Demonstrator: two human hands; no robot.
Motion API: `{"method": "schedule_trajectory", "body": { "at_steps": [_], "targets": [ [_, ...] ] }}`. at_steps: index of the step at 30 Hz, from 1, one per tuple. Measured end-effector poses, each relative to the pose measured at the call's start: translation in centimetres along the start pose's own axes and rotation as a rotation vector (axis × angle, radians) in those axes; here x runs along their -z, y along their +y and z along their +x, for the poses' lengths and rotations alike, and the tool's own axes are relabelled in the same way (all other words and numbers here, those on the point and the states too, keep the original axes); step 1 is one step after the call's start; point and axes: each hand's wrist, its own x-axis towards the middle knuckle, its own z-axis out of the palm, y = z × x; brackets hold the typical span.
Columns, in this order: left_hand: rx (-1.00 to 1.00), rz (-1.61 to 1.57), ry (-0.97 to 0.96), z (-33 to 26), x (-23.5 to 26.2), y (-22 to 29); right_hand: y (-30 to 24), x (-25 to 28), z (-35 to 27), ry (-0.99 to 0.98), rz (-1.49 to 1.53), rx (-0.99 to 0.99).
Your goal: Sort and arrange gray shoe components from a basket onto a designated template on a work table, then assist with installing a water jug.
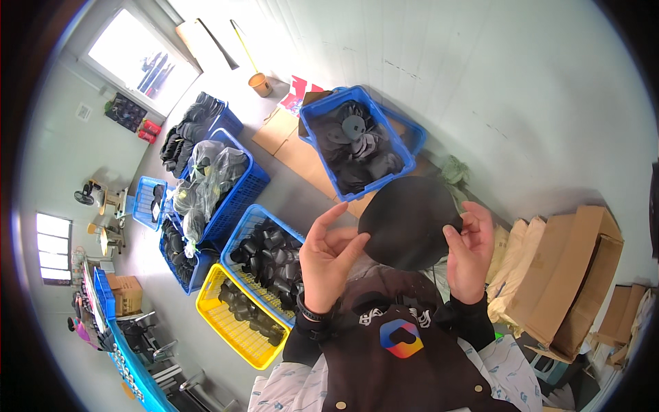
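Note:
A black, roughly round flat piece point(410, 223) with a smooth matte surface is held up in front of my chest. At its left edge, my left hand point(329, 257) has the rim between thumb and fingers, with the index finger raised clear of it. My right hand point(470, 250) pinches the opposite edge, thumb on the near face and the other fingers curled. Just beyond the piece stands a blue crate point(391, 180) of dark round pieces, a grey disc point(353, 127) among them.
Left of me are a light blue basket point(237, 230) and a yellow basket point(209, 292), both holding black moulded pieces. Farther off stand blue crates point(240, 189) with bagged goods. Cardboard boxes point(566, 275) and pale sacks point(518, 254) sit close on my right, by the wall.

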Motion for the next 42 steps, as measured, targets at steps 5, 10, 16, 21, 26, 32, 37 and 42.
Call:
{"method": "schedule_trajectory", "body": {
  "at_steps": [5,10,16,21,26,32,37,42],
  "targets": [
    [-0.015,0.001,0.013,-0.1,-0.2,0.1,-0.1,-0.2,-0.1,0.000,0.011,0.012],
    [-0.003,0.008,0.011,0.2,-0.3,0.0,-0.3,0.1,-0.4,0.025,-0.013,0.025],
    [-0.036,-0.021,0.074,0.7,0.1,-1.2,0.2,-0.3,0.3,-0.014,-0.088,0.100],
    [0.010,-0.104,0.039,1.0,1.0,-3.0,0.2,-0.3,0.0,-0.094,-0.019,0.058],
    [0.007,-0.044,0.057,1.0,0.5,-2.8,0.0,0.8,0.8,-0.067,0.066,-0.108],
    [0.017,-0.074,0.052,1.0,0.3,-2.8,0.4,1.1,0.9,-0.046,0.119,-0.163],
    [0.127,0.023,-0.058,1.7,1.4,-4.1,0.8,2.1,1.3,-0.132,-0.140,-0.058],
    [0.321,0.094,-0.198,1.4,3.3,-5.9,1.9,5.5,1.1,-0.289,-0.335,0.017]
  ]
}}
